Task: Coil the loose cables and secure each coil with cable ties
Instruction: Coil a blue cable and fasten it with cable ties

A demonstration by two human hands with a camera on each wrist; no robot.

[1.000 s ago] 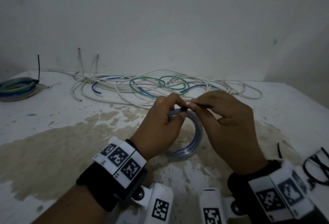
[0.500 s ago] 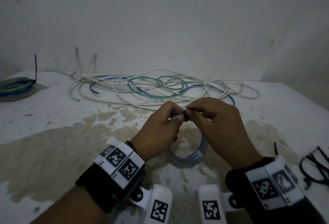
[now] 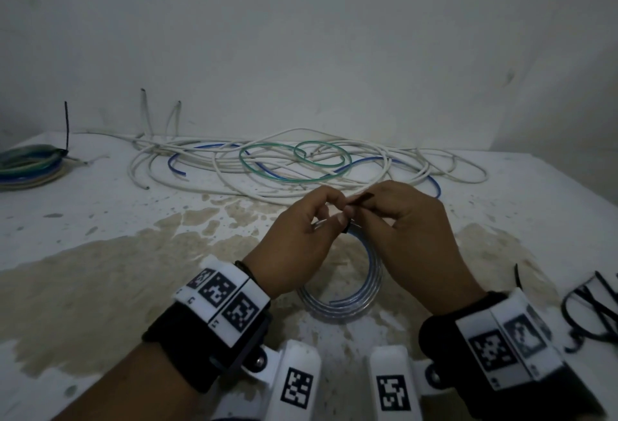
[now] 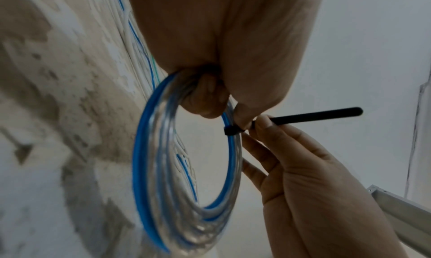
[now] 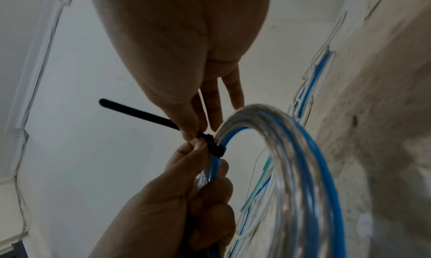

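Note:
A coil of blue and clear cable hangs upright over the stained table. My left hand grips the coil's top, fingers curled through the loop. A black cable tie is wrapped round the strands just beside that grip. My right hand pinches the tie's tail close to the head, and the tail sticks out past the fingers.
A tangle of loose white, blue and green cables lies along the back by the wall. A bundled coil sits at the far left edge. Spare black cable ties lie at the right, near my right wrist.
The hands stayed together at the coil's top while my right fingers drew on the tie. Its tail now shows beyond them, and the coil hangs lower beneath the hands.

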